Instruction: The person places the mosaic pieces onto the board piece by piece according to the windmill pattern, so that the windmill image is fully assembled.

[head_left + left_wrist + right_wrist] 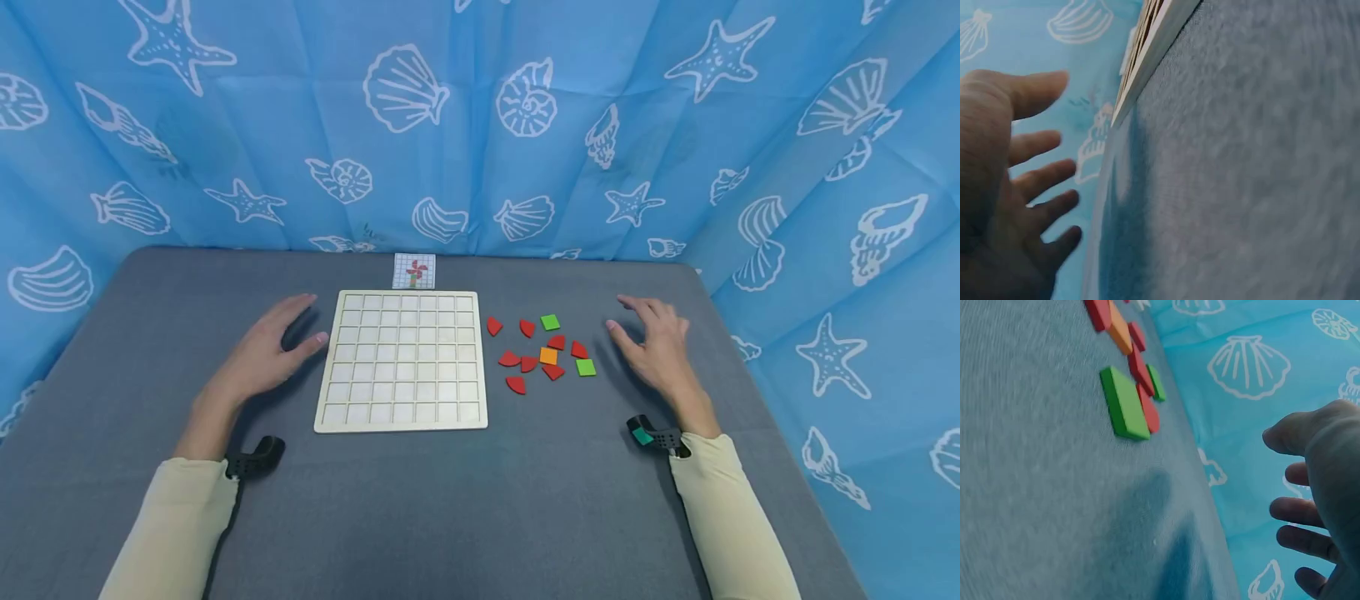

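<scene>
A pale wooden board (405, 427) with a grid of square cells lies on the grey table. Just left of it hovers my left hand (262, 354), fingers spread and holding nothing. Several red quarter-circle pieces (516, 384), two green squares (586, 367) and an orange square (548, 356) are scattered right of the board. My right hand (656, 346) is to the right of these pieces, thumb and fingers apart, with nothing in it. In the right wrist view a green square (1124, 403) is the nearest piece.
Behind the board lies a small card (402, 271) with a red pinwheel picture on a grid. A blue curtain (465, 125) with white shells and starfish hangs along the back and sides of the grey table (450, 517). Each wrist wears a black camera mount (258, 457).
</scene>
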`<action>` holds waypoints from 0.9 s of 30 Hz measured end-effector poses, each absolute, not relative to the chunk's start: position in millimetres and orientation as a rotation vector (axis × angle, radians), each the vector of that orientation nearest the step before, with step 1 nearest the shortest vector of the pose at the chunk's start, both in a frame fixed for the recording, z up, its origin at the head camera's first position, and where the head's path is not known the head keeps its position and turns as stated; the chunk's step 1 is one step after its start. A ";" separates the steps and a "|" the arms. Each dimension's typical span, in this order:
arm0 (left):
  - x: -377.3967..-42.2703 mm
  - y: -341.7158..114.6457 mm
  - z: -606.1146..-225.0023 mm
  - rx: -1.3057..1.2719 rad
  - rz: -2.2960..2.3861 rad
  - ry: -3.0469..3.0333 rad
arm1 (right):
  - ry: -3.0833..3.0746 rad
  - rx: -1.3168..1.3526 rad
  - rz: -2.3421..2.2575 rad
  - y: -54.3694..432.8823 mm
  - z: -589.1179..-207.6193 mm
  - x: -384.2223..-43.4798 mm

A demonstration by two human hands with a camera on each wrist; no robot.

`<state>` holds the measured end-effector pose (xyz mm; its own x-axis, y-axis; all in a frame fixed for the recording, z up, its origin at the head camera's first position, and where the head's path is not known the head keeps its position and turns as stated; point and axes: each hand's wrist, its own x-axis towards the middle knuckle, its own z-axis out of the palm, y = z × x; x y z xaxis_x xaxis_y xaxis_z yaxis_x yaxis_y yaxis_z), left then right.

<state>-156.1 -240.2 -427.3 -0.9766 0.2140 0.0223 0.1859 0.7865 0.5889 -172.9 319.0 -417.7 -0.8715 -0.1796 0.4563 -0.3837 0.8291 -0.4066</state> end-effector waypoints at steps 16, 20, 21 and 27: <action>-158.3 -240.5 -449.3 0.461 0.923 2.807 | -2.654 0.430 0.938 299.8 -416.8 -169.0; -159.3 -240.2 -450.3 0.470 0.885 2.820 | -2.666 0.438 0.940 294.4 -417.5 -169.3; -159.4 -240.1 -450.4 0.470 0.880 2.822 | -2.667 0.445 0.940 292.9 -417.5 -169.4; -160.4 -240.1 -449.3 0.460 0.875 2.826 | -2.679 0.522 0.952 281.0 -414.0 -172.7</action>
